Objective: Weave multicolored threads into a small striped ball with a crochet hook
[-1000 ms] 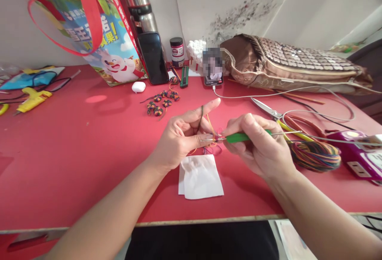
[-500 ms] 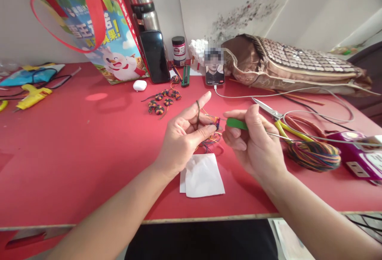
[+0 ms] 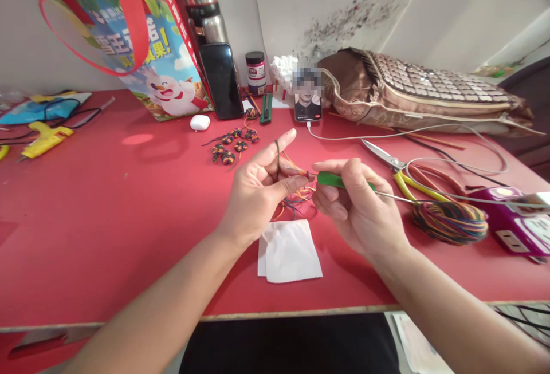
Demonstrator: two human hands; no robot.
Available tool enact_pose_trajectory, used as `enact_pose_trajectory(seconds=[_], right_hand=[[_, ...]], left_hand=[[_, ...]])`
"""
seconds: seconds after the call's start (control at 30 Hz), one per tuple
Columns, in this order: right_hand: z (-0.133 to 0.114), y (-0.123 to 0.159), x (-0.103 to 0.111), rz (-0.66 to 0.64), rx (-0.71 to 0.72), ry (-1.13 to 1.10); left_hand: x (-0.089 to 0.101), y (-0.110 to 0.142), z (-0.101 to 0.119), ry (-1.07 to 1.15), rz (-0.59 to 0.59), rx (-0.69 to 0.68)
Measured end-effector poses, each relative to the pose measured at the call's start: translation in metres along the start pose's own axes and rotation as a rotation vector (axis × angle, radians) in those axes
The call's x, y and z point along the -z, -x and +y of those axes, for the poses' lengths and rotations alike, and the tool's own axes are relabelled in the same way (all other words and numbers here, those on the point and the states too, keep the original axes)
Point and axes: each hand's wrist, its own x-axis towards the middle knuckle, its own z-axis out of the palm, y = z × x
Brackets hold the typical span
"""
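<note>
My left hand (image 3: 258, 191) pinches a small multicoloured crochet piece (image 3: 304, 173) between thumb and fingers, with a dark strand of yarn (image 3: 278, 156) looped over its raised index finger. My right hand (image 3: 361, 208) grips a crochet hook (image 3: 333, 180) by its green handle, and the thin metal tip reaches to the crochet piece. Loose orange, purple and dark yarn (image 3: 296, 205) hangs and lies below the left fingers. A wound skein of multicoloured yarn (image 3: 449, 222) lies to the right of my right hand. Several small finished-looking crochet balls (image 3: 227, 158) lie beyond my left hand.
Folded white tissue (image 3: 292, 251) lies on the red table (image 3: 129, 236) near its front edge. At right are scissors (image 3: 399, 170) and a purple power strip (image 3: 502, 219). Behind stand a phone (image 3: 222, 81), a second, cabled phone (image 3: 306, 107), a jar (image 3: 256, 73) and a gift bag (image 3: 158, 47).
Both hands have shifted slightly left. The crochet piece has turned so less of it shows, and the hook's handle has come closer to the left fingertips.
</note>
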Motion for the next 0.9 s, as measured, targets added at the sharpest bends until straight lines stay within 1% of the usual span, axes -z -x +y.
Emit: enact_pose_trajectory(seconds=[0.07,0.13,0.33,0.53,0.6,0.7,0.8,0.9], right_hand=[[-0.001,0.001,0.0,0.0,0.01,0.002],[-0.002,0.001,0.0,0.019,0.035,-0.005],[0.002,0.0,-0.002,0.058,0.042,-0.019],[0.005,0.006,0.002,-0.013,0.057,0.063],[0.007,0.008,0.002,-0.017,0.095,0.138],[0.012,0.012,-0.001,0.05,0.189,0.291],[0.016,0.016,-0.005,0.127,0.302,0.443],[0.018,0.02,-0.005,0.127,0.389,0.513]], left_hand=[[-0.002,0.0,-0.001,0.057,-0.029,0.007],[-0.004,0.002,-0.002,0.061,-0.042,0.013],[-0.01,0.009,-0.001,-0.02,0.039,-0.046],[-0.009,0.009,0.002,-0.103,0.092,-0.069],[-0.01,0.01,0.003,-0.127,0.117,-0.072],[-0.013,0.012,0.001,-0.141,0.124,-0.052],[-0.015,0.012,-0.002,-0.096,0.107,-0.017],[-0.014,0.011,-0.003,-0.003,0.072,0.016]])
